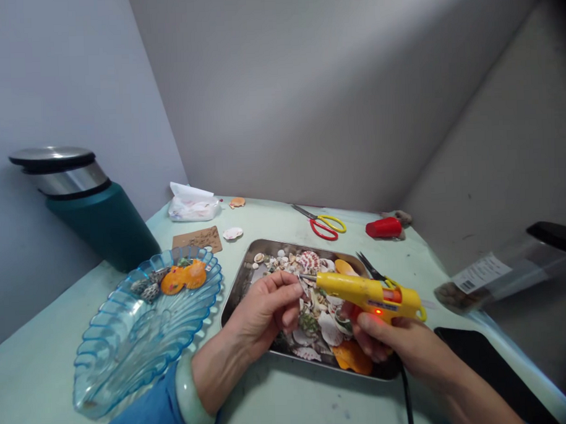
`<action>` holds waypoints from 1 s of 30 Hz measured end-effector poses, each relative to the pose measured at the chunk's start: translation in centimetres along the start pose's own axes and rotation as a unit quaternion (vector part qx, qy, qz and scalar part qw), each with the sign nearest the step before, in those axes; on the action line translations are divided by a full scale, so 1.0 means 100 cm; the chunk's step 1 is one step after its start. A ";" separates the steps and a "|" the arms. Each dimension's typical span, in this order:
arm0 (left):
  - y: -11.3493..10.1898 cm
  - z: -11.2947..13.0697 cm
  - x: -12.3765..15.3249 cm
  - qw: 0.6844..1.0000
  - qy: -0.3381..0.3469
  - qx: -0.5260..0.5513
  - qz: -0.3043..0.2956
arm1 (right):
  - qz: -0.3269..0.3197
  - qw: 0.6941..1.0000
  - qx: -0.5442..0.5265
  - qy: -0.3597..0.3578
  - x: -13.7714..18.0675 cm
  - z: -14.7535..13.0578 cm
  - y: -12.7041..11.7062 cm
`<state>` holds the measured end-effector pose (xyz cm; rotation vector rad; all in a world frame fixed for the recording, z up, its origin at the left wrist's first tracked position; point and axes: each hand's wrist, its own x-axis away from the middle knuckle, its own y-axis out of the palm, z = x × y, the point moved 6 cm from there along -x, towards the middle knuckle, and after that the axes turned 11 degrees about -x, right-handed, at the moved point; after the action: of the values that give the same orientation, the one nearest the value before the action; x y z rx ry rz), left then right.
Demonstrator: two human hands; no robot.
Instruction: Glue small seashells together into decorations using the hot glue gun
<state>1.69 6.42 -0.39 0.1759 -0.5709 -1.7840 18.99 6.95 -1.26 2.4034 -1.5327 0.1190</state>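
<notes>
While its red lamp glows, glue gun: yellow, metal nozzle pointing left, above the steel tray of shells.
Right hand: wrapped tight round the gun's grip.
Left hand: fingertips pinched on a tiny piece at the nozzle tip.
Room: plain grey walls.
Table: pale green, scuffed.
Bag label: white, print unreadable.

Left hand sits at 6 o'clock, fingertips pinched together and pointing toward 3, forearm lying toward 7. Right hand, near 4, is curled in a tight grip, forearm toward 5.
</notes>
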 end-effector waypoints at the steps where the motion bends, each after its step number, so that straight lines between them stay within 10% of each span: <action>1: 0.000 0.000 0.000 1.000 -0.001 0.007 0.002 | -0.008 1.000 0.005 0.001 0.000 0.000 0.000; 30: 0.000 -0.002 -0.001 0.999 -0.015 0.030 -0.020 | -0.004 1.000 0.022 -0.008 -0.005 0.004 -0.003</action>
<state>1.78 6.48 -0.54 0.2023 -0.6473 -1.8122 19.01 7.40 -1.79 2.4501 -1.5425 0.1317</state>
